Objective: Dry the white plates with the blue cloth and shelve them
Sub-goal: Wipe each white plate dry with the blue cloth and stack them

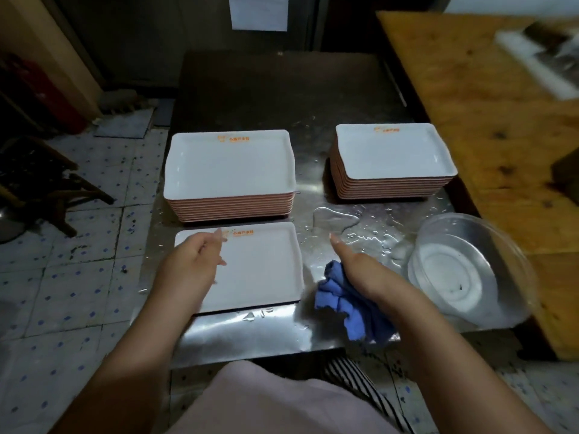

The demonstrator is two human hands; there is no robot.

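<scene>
Head view: a single white plate (260, 270) lies at the steel worktop's (250, 333) front edge, long axis running left-right, under the relaxed, empty left hand (191, 261). Just right of it, the crumpled blue cloth (347, 305) sits beneath the right hand (360, 270), finger extended, not visibly grasping it

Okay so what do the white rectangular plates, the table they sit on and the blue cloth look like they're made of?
White rectangular plates: probably melamine or glazed ceramic; smooth glossy white tops, pinkish undersides showing in the stacks.
Table: likely stainless steel; grey, reflective, with water pooling on it.
Blue cloth: soft woven or microfibre fabric; crumpled folds, matte surface, under the right hand.
</scene>
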